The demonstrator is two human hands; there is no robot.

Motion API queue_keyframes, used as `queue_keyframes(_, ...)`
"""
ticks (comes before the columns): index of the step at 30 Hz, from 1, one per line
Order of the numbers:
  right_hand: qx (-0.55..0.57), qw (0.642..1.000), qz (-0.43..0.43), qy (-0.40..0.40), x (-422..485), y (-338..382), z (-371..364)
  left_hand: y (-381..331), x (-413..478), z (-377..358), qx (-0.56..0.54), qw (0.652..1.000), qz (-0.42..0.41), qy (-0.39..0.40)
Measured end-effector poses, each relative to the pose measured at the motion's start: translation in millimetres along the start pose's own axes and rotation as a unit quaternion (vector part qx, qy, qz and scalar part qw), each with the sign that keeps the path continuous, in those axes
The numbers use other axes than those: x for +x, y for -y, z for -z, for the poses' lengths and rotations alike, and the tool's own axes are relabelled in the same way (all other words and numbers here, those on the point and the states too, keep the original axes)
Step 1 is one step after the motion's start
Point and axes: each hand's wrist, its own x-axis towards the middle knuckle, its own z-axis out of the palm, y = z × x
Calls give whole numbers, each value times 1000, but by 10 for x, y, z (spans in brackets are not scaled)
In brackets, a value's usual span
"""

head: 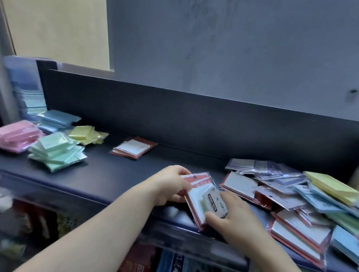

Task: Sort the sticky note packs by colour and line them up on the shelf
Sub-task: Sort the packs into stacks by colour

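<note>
While I watch through the head camera, both hands hold packs over a dark shelf [117, 174] below a grey wall [245, 55].
The left hand [171, 183] pinches a red-edged pack [195, 198]; the right hand [230, 215] curls round a small pack [215, 201] printed "STICKY NOTE". Left of the fingers I see a pink pile [15, 137] and a green pile [57, 152]; right, a mixed heap [298, 199], cut off, its print unreadable.

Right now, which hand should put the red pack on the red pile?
Probably left: the left hand grips the red pack, nearer the red pile; the right hand, also holding it, is farther.
</note>
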Motion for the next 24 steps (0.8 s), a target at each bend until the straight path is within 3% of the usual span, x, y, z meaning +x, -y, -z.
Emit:
queue_keyframes(3,8,1000,5,-17,27,64,-4,52,-50,101,-63,998,-21,-4)
queue_keyframes(6,34,999,8,-21,73,193,-56,70,-40,292,-101,992,-41,-64)
queue_keyframes(11,184,982,26,-30,187,442,-163,4,27,738,-88,983,-71,-145)
queue_keyframes(13,275,961,4,-22,249,541,-205,-30,96,980,-85,979,-75,-170)
queue_keyframes(16,445,893,-62,20,388,683,-274,-55,271,1371,-75,973,-81,-202)
queue_keyframes(19,535,838,-83,74,528,830,-339,-46,520,1735,-50,972,-68,-220)
queue_keyframes(24,537,834,-92,90,743,1070,-551,231,1289,2220,-15,978,-36,-203)
